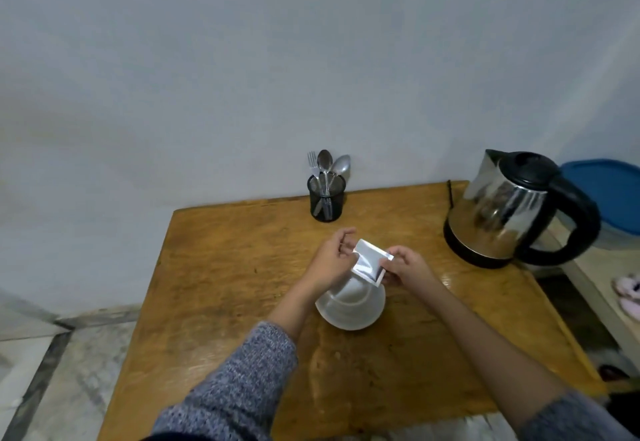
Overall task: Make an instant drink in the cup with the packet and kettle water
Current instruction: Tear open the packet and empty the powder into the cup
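A small silver packet (473,261) is held over the white cup (351,305), which stands in the middle of the wooden table (225,284). My left hand (330,260) pinches the packet's left edge and my right hand (408,267) pinches its right edge. The packet tilts down toward the cup's far rim and hides part of it. A steel kettle (509,208) with a black lid and handle stands at the table's right back corner.
A black mesh holder (326,198) with spoons and a fork stands at the table's back edge against the white wall. A blue-lidded container (609,194) sits behind the kettle. Pink slippers (628,293) lie on the floor at the right.
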Tool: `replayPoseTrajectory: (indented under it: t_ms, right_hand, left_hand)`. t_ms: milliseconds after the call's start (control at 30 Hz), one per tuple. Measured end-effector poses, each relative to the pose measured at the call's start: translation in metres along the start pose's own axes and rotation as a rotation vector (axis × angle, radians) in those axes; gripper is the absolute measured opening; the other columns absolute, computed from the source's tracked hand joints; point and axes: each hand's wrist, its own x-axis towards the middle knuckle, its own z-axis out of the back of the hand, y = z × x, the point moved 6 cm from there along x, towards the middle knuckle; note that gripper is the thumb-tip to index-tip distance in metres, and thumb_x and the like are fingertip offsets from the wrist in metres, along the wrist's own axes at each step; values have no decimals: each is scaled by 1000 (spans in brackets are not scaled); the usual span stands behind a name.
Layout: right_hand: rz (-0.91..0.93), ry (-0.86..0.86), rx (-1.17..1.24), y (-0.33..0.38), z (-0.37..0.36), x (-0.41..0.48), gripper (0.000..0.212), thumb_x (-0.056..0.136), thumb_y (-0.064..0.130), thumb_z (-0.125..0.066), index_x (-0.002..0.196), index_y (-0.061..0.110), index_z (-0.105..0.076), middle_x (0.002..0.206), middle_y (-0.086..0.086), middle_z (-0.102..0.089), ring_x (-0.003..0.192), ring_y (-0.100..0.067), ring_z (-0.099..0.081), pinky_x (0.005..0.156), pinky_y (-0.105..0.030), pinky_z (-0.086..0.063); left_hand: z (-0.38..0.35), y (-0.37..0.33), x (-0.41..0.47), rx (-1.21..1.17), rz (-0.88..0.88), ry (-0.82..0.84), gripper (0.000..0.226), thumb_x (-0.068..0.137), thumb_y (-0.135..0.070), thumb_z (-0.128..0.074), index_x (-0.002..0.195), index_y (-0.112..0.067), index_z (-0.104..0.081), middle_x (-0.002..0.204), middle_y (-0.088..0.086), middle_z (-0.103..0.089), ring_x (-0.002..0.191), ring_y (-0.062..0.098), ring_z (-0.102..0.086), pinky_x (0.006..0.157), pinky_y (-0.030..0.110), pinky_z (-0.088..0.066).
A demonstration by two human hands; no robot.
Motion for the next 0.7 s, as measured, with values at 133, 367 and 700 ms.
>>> replayPoseTrajectory:
  t_ms: [133,367,700]
  right_hand:
    - [90,-28,-448,7,-1,0,5,91,7,-55,95,6,-58,74,-1,-55,64,-11,-52,51,-20,-42]
    - [257,49,-860,18,-22,-1,8,91,12,-46,90,15,-54,81,-10,-55,70,-24,-52,56,-32,-39]
    - [392,194,-1219,41,-53,2,5,88,17,-45,88,17,-50,82,-1,-52,74,-24,-52,62,-35,-40]
  left_hand:
    - [-1,2,7,319,-76,60,34,83,-3,-53,114,-15,-62,104,3,-60,90,16,-54,78,24,-44]
    - [4,20,5,399,-47,71,17,84,-5,-53,88,-7,-69,82,5,-65,75,16,-55,67,25,-43]
    - [17,32,-5,293,-106,-97,12,82,-10,-60,88,-8,-71,87,2,-65,77,8,-54,66,12,-39]
